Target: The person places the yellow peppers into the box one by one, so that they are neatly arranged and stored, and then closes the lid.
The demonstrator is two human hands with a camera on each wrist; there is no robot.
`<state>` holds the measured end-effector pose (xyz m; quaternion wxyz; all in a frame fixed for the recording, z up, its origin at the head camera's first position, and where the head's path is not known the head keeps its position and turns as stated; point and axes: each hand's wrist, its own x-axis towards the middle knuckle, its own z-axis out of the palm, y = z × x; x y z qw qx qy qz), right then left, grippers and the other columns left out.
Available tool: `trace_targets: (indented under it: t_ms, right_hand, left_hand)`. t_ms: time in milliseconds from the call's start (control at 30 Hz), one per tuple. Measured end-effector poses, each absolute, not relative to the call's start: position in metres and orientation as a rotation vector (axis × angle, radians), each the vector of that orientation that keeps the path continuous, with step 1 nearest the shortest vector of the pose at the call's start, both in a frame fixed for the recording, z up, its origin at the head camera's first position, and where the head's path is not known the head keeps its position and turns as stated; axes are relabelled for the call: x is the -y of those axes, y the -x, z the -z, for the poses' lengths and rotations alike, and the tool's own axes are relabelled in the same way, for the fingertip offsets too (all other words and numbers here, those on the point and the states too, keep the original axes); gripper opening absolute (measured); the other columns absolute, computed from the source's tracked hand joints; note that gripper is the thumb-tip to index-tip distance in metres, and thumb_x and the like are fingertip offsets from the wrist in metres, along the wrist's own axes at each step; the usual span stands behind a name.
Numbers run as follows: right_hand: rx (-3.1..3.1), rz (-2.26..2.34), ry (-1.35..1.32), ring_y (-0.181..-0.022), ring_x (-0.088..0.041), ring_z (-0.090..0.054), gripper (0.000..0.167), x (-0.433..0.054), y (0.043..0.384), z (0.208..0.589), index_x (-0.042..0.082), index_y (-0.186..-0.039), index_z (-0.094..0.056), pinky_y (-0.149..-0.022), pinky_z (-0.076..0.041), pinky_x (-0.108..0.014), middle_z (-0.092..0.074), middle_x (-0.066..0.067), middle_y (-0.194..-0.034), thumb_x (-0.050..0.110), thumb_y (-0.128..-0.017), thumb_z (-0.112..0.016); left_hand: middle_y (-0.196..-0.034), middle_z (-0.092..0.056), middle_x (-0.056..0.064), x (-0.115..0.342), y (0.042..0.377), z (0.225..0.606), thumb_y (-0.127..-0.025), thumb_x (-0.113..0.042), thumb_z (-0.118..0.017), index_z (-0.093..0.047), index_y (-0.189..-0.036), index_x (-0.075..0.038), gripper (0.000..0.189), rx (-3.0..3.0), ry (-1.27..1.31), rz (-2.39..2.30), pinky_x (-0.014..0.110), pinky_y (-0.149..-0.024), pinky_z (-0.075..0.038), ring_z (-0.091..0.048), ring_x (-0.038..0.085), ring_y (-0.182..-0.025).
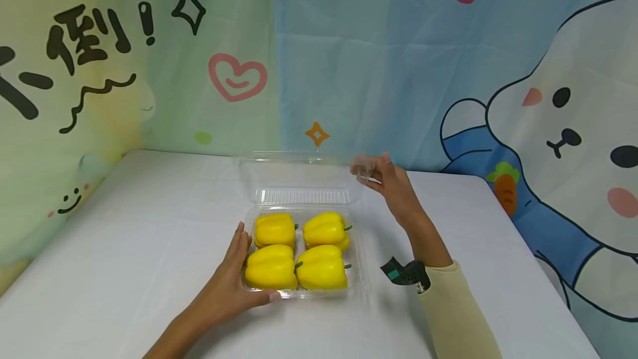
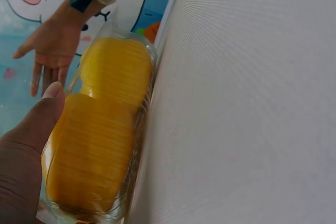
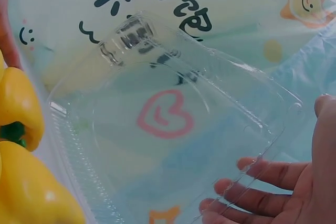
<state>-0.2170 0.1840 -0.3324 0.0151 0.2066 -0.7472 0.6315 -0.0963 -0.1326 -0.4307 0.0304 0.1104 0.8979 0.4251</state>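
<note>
Several yellow bell peppers [image 1: 271, 266] with green stems sit in the base of a clear plastic clamshell box [image 1: 355, 270]. Its hinged lid [image 1: 304, 179] stands raised at the back. My left hand [image 1: 231, 281] holds the box's near left corner, with the thumb along the front and the fingers at the left side. In the left wrist view, the thumb [image 2: 44, 116] lies at the rim and the other fingers are hidden. At the lid's right edge, my right hand [image 1: 391, 184] touches it from behind with extended fingers [image 3: 273, 174]; the thumb stands apart.
The box rests on a white-covered table [image 1: 149, 226]. A printed backdrop [image 1: 359, 71] with cartoon figures hangs behind and beside it. A dark band [image 1: 408, 273] sits at the right wrist, by the pale sleeve [image 1: 458, 314].
</note>
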Motion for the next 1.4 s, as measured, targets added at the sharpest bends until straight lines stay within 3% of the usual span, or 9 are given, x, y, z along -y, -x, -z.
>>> trace_targets:
  t_ms: [367,567,833,1200,1400]
  right_hand:
    - [2.433,-1.849,-0.599,-0.126,-0.036,-0.050,0.087,-0.182,0.206,0.327,-0.006,-0.132,-0.053,-0.104,-0.039,-0.046,-0.053,-0.023,-0.133,0.069,-0.093,-0.033]
    - [2.463,-1.795,-0.596,-0.126,-0.036,-0.048,0.071,-0.182,0.202,0.330,-0.007,-0.133,-0.052,-0.103,-0.039,-0.045,-0.050,-0.023,-0.135,0.055,-0.101,-0.038]
    - [2.479,-1.747,-0.652,-0.124,-0.035,-0.050,0.069,-0.186,0.192,0.332,-0.004,-0.134,-0.053,-0.101,-0.041,-0.048,-0.053,-0.020,-0.134,0.056,-0.101,-0.037]
    - [2.511,-1.665,-0.665,-0.123,-0.035,-0.052,0.051,-0.192,0.180,0.337,0.000,-0.137,-0.052,-0.099,-0.043,-0.047,-0.053,-0.019,-0.136,0.038,-0.106,-0.038]
    - [2.578,-1.457,-0.650,-0.104,-0.031,-0.065,0.042,-0.200,0.172,0.345,0.011,-0.135,-0.058,-0.089,-0.051,-0.050,-0.057,-0.014,-0.134,0.036,-0.101,-0.052]
  left_hand:
    - [-0.162,0.008,0.007,0.133,0.096,0.431,-0.066,-0.055,-0.085,-0.010,-0.154,0.002,0.129,-2.769,-0.361,-1.319,0.054,-0.111,-0.020,-0.011,0.033,-0.145]
    - [-0.162,0.008,0.006,0.133,0.096,0.432,-0.066,-0.054,-0.085,-0.009,-0.154,0.002,0.129,-2.773,-0.365,-1.325,0.054,-0.111,-0.020,-0.011,0.032,-0.146]
    - [-0.162,0.007,0.008,0.133,0.097,0.431,-0.065,-0.059,-0.083,-0.011,-0.153,0.004,0.130,-2.789,-0.391,-1.342,0.055,-0.110,-0.021,-0.014,0.034,-0.145]
    - [-0.162,0.008,0.006,0.133,0.098,0.433,-0.065,-0.054,-0.086,-0.010,-0.154,0.002,0.130,-2.777,-0.387,-1.363,0.053,-0.111,-0.022,-0.014,0.032,-0.145]
    - [-0.162,0.008,0.008,0.134,0.098,0.432,-0.066,-0.054,-0.085,-0.010,-0.153,0.004,0.129,-2.782,-0.392,-1.356,0.054,-0.111,-0.022,-0.013,0.032,-0.145]
